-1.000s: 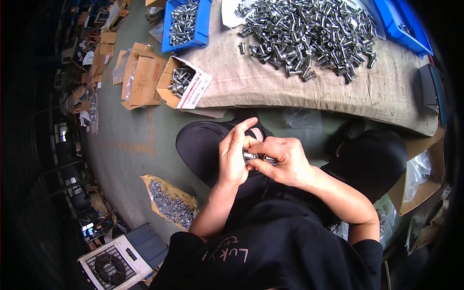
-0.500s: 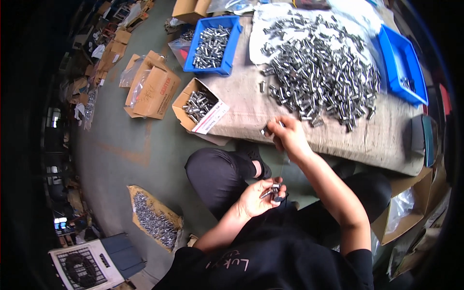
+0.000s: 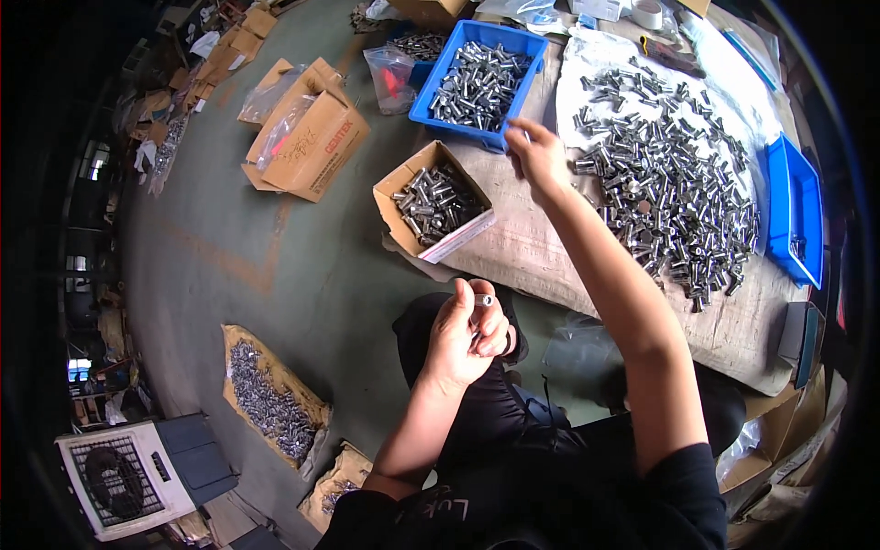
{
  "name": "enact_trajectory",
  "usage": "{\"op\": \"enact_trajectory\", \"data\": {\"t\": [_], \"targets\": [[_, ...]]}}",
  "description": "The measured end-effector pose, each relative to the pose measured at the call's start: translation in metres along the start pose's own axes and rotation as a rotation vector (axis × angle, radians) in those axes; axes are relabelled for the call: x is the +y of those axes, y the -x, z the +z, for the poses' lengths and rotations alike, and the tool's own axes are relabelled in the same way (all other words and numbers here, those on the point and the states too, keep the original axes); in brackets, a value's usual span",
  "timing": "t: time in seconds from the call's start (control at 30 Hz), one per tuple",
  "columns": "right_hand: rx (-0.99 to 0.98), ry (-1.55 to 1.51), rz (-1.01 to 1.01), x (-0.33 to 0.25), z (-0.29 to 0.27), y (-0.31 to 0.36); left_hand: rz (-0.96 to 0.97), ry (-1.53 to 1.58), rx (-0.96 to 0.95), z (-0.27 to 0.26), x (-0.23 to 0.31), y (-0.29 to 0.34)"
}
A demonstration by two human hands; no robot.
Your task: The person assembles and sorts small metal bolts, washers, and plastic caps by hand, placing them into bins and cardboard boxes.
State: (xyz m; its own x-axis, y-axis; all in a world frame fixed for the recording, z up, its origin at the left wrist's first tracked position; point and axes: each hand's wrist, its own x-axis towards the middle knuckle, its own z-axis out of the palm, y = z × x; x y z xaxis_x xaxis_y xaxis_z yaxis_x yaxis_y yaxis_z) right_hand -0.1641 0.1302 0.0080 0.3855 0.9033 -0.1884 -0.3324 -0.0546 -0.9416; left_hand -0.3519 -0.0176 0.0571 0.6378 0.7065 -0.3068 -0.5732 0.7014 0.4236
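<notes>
My left hand point(image 3: 466, 337), raised above my knee, has its fingers curled around small metal pieces. The round end of one shiny metal sleeve point(image 3: 483, 300) shows by the thumb; the other pieces are mostly hidden. Over the table, my right hand point(image 3: 541, 160) is beside the near right corner of a blue bin point(image 3: 456, 131) filled with metal sleeves. Its fingers are bent and somewhat apart, with nothing visible between them. To its right, a large heap of metal sleeves point(image 3: 674, 188) is spread on white sheeting. An open cardboard box point(image 3: 390, 203) nearer me holds more sleeves.
Another blue bin point(image 3: 782, 197) stands at the table's right side. Cardboard boxes point(image 3: 335, 151) with plastic bags are on the floor at left. Lower left are a cardboard tray of small metal parts point(image 3: 275, 403) and a fan unit point(image 3: 115, 481). A tape roll point(image 3: 647, 13) lies at the back.
My right hand has moved from the table's front edge, where it held a metal piece, to the blue bin. My left hand has risen and closed more around its pieces. The view has shifted.
</notes>
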Motion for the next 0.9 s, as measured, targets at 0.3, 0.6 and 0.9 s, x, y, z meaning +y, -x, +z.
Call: {"op": "enact_trajectory", "data": {"t": [0.3, 0.6, 0.9], "targets": [[-0.337, 0.140, -0.238, -0.025, -0.071, 0.206, -0.054, -0.248, 0.024, 0.017, -0.032, 0.009], [-0.158, -0.219, -0.002, -0.024, -0.092, 0.251, -0.049, -0.640, 0.133, 0.053, -0.068, 0.028], [-0.278, -0.248, 0.058, -0.019, -0.115, 0.271, -0.259, -0.425, 0.101, 0.053, -0.074, 0.038]]}}
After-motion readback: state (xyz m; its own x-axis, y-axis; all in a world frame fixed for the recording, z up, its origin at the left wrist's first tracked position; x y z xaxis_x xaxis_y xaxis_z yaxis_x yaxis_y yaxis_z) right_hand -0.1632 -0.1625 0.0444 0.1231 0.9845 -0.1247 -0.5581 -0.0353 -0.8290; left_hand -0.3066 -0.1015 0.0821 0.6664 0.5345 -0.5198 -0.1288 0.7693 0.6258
